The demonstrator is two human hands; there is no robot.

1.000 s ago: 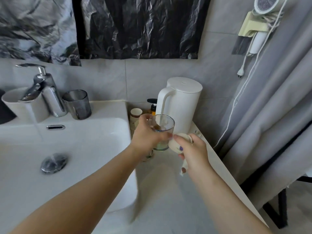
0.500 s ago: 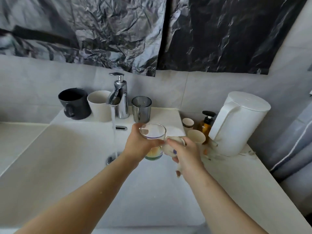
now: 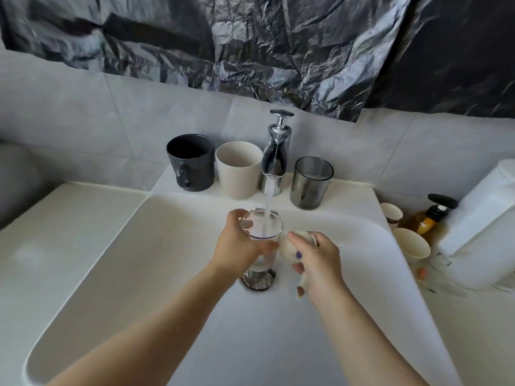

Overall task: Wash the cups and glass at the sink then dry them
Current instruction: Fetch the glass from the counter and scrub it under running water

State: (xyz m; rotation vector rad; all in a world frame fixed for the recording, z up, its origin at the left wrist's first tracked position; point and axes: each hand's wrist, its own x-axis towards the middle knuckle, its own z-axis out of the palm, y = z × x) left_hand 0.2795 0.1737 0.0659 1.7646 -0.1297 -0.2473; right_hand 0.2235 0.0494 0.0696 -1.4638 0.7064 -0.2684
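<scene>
My left hand grips a clear glass upright over the white sink, right under the chrome tap. Water runs from the tap into the glass. Just right of the glass, my right hand holds a pale round sponge-like scrubber. On the sink's back ledge stand a dark mug, a cream cup and a smoky grey tumbler.
The chrome drain lies below the glass. On the counter to the right stand two small cream cups, an amber pump bottle and a white kettle. Crumpled black plastic sheeting covers the wall above.
Both hands carried the glass and scrubber left, from in front of the kettle to over the basin. The glass now sits under the running water and is filling.
</scene>
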